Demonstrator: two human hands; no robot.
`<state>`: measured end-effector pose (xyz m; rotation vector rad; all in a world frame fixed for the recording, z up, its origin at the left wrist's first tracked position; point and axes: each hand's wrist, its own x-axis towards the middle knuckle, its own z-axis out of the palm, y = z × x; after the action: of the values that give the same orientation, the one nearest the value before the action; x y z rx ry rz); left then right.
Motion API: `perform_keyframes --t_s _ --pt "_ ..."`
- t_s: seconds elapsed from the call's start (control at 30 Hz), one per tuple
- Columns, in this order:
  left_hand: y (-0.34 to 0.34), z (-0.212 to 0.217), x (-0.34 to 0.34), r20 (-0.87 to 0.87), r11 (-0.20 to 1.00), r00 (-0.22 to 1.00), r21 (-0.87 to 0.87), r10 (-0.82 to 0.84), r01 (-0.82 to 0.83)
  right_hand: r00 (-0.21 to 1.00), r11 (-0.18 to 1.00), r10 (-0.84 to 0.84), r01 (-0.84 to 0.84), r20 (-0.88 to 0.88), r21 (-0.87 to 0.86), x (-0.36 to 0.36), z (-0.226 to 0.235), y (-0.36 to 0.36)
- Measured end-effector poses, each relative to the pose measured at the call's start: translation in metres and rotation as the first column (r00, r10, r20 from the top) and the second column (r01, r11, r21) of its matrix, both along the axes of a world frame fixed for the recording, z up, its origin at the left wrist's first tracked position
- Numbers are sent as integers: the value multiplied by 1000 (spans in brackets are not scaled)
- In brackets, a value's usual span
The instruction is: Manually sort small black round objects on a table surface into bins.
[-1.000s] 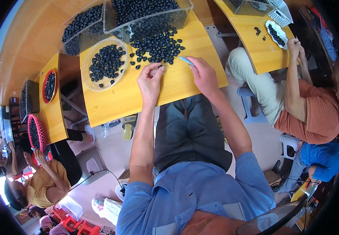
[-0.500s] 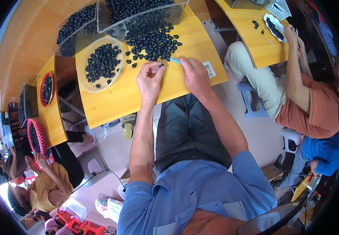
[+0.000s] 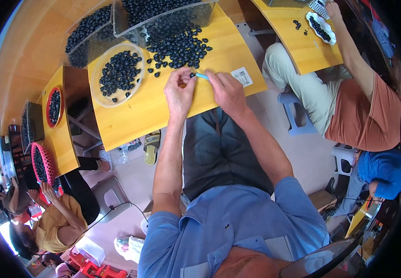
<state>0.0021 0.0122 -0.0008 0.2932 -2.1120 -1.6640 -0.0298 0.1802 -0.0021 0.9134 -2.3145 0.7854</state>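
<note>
Near the counter's [image 3: 135,116] front edge the left hand [image 3: 179,92] pinched a berry [image 3: 192,75] steady so the right hand [image 3: 228,90], closed on a blue tool [image 3: 202,76], could work its tip against it, the loose pile [image 3: 179,48] just behind.

Round tray [image 3: 99,95] left of loose berries [image 3: 182,48] on table [image 3: 135,116], bins [image 3: 163,16] behind

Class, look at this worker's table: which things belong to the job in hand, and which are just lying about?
In use:
left hand pinching a dark berry
right hand holding a light blue tool
loose berry pile
clear round dish of berries

Lying about:
white label
sandal under the table
</note>
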Motion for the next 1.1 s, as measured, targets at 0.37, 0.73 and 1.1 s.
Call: perform_keyframes --t_s 0.37,0.73,1.1 --pt "0 -1 0 -4 999 1000 46 -11 11 999 999 -15 17 -45 36 -1 -1 0" --pt "1 0 1 -23 1000 1000 12 -8 8 999 999 -13 14 -33 35 0 2 1" --pt "1 -3 3 -98 977 995 214 10 11 993 993 -108 105 50 48 -1 2 -2"
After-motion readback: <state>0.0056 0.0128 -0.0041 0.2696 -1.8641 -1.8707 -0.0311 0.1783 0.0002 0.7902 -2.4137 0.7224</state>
